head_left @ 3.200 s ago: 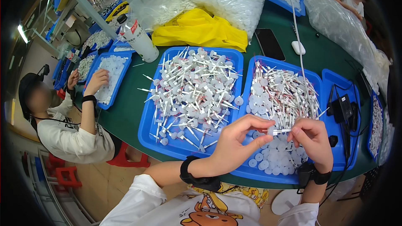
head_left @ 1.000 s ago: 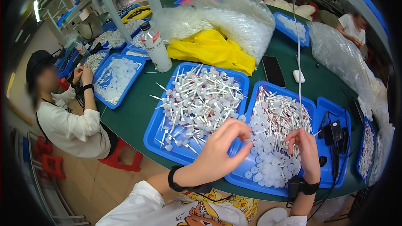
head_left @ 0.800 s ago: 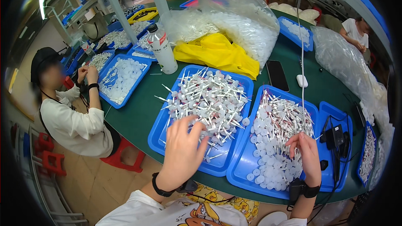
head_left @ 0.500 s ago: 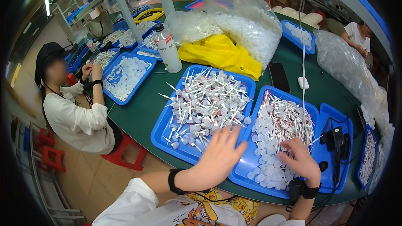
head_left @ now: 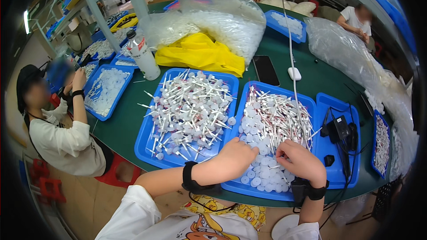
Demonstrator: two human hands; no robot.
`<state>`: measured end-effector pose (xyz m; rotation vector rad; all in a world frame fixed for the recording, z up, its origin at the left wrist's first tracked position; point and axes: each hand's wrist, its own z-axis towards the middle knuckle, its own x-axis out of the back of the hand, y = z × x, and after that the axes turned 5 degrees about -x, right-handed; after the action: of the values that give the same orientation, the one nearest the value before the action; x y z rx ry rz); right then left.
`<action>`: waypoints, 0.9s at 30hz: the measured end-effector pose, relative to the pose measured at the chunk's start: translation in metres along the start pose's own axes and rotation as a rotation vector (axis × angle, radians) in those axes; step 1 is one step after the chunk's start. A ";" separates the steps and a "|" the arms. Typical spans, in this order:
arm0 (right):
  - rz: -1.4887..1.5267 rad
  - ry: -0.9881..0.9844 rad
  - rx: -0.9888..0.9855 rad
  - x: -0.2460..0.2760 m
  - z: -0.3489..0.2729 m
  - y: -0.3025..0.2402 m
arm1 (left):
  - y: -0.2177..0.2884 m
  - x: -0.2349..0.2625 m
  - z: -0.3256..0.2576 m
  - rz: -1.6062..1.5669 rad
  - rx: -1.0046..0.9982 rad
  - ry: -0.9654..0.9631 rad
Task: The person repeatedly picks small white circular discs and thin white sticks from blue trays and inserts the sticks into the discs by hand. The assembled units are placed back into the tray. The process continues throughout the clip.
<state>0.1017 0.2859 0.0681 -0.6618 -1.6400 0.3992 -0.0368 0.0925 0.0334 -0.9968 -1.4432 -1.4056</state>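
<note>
My left hand (head_left: 235, 156) is over the left edge of a blue tray (head_left: 231, 182), its fingers curled in beside a pile of round translucent white discs (head_left: 262, 169). Whatever it may hold is hidden. Over the same tray, my right hand (head_left: 302, 160) has its fingers drawn together at the discs, and its fingertip contents are too small to tell. Thin white sticks with reddish parts (head_left: 280, 115) fill the far part of this tray. To its left, a second blue tray (head_left: 141, 147) bears a heap of sticks with discs on them (head_left: 191, 106).
A blue tray with a black power adapter (head_left: 341, 127) and cables stands to the right. Farther back are a phone (head_left: 267, 70), a bottle (head_left: 143, 58), a yellow bag (head_left: 202, 55) and large clear plastic bags (head_left: 231, 22). A co-worker (head_left: 58, 138) sits at the left.
My left hand has left the edge of the left tray and its spread fingers have curled in over the right tray. My right hand's fingers have drawn together. The view has swung right.
</note>
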 end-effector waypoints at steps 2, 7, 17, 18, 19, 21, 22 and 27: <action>0.021 0.006 0.008 -0.001 0.002 0.000 | -0.003 -0.003 0.003 0.015 0.018 0.027; -0.033 0.014 0.006 0.001 0.001 0.000 | -0.007 -0.007 0.007 -0.052 0.047 0.180; -0.027 0.148 -0.036 0.002 0.004 -0.006 | -0.002 0.014 0.002 -0.350 0.143 0.230; -0.011 0.153 -0.024 0.001 0.005 -0.004 | -0.001 0.016 0.000 -0.368 0.157 0.232; 0.003 0.158 -0.011 -0.001 0.005 -0.003 | -0.001 0.017 0.000 -0.386 0.171 0.236; 0.025 0.149 0.001 -0.003 0.005 -0.001 | -0.004 0.015 -0.001 -0.443 0.166 0.248; 0.033 0.135 -0.001 -0.004 0.005 -0.001 | -0.005 0.014 -0.001 -0.473 0.164 0.253; 0.050 0.208 -0.097 0.001 0.013 0.001 | -0.002 0.020 0.001 -0.647 0.163 0.352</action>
<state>0.0887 0.2883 0.0659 -0.7916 -1.4536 0.2785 -0.0452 0.0931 0.0522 -0.1489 -1.6414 -1.7662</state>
